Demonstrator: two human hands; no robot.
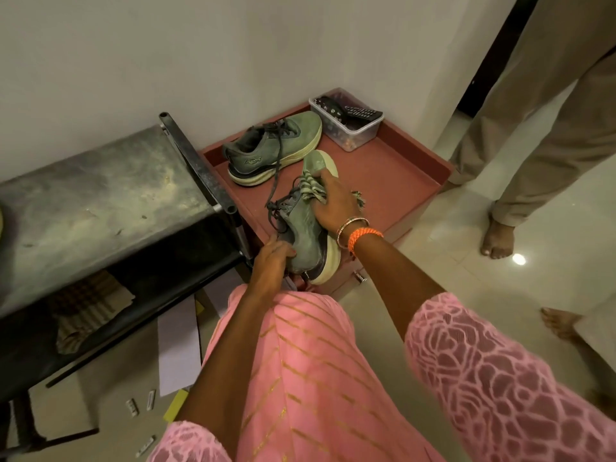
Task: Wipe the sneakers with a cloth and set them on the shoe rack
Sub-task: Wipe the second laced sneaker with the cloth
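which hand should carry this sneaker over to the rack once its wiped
Left, probably. The left hand already grips the sneaker at the heel and is on the rack's side. The right hand is busy pressing the cloth on it.

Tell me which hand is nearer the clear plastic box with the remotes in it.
Right. The right hand presses a striped cloth on the held green sneaker's toe end, toward the clear plastic box. The left hand grips the heel, farther away.

Two sneakers (271, 146) (306, 228) — one cloth (311, 190), one box (346, 123).
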